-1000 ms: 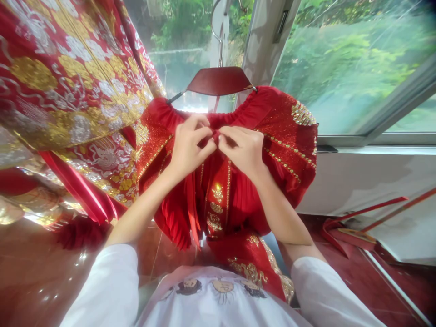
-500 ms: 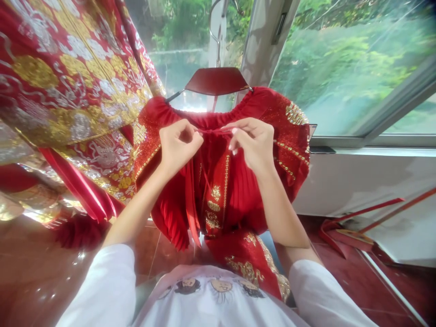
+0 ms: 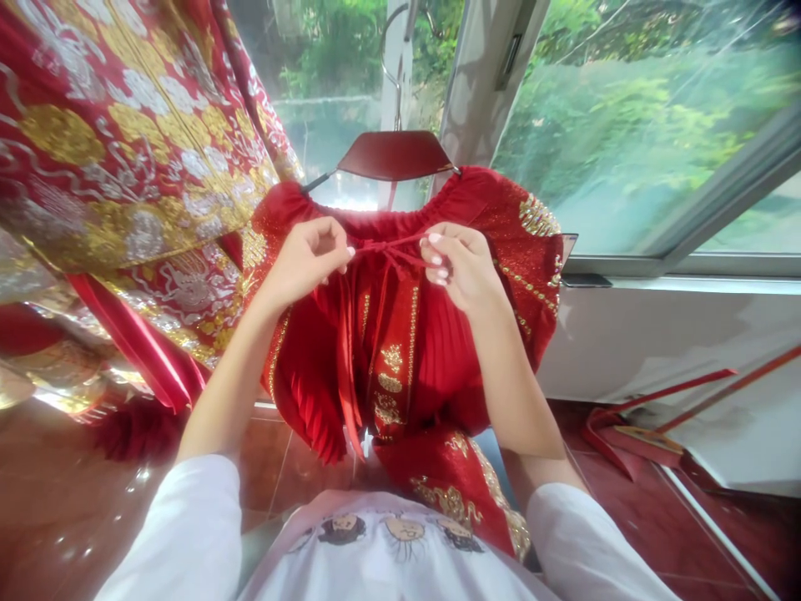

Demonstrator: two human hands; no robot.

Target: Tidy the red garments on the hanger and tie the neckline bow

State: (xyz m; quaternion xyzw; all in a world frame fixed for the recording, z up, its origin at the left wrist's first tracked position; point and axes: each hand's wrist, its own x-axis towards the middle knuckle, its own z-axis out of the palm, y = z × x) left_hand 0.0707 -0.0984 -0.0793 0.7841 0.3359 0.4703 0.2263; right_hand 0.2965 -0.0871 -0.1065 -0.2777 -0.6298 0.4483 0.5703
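A red pleated skirt [image 3: 444, 351] with gold beading hangs by its gathered waistband from a clothes hanger [image 3: 397, 156]. Across the front of the waistband runs a thin red drawstring [image 3: 389, 248], looped into a bow or knot in the middle. My left hand [image 3: 313, 259] pinches the string on the left between thumb and fingertips. On the right, my right hand [image 3: 460, 263] is closed on a loop of the same string, which stretches taut between both hands. A red ribbon [image 3: 349, 376] dangles below my left hand.
Another red garment [image 3: 143, 150] with gold and silver embroidery hangs close at left. Behind the hanger are window panes [image 3: 626, 150] and a sill. Red-handled things, perhaps a dustpan [image 3: 644, 442], lie on the tiled floor at right.
My hands have drawn apart, the left going left and slightly down. The knot and a loop of the drawstring now show between them. The view has shifted slightly.
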